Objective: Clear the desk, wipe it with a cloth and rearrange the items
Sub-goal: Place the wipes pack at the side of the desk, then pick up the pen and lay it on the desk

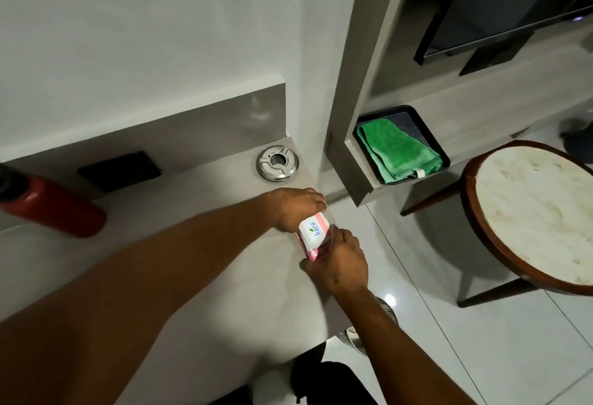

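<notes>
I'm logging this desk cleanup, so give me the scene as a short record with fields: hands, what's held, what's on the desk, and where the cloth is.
left hand: on the wipes pack, far side
right hand: on the wipes pack, near side
wipes pack: pink and white, at the desk's right edge
desk: grey; also holds a red bottle and a metal ashtray
green cloth: folded in a black tray on the side shelf, untouched

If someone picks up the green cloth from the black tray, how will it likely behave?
The green cloth lies folded in soft layers in the black tray, so it is probably floppy and would unfold when lifted. It looks light, and unlikely to slip or roll.
</notes>
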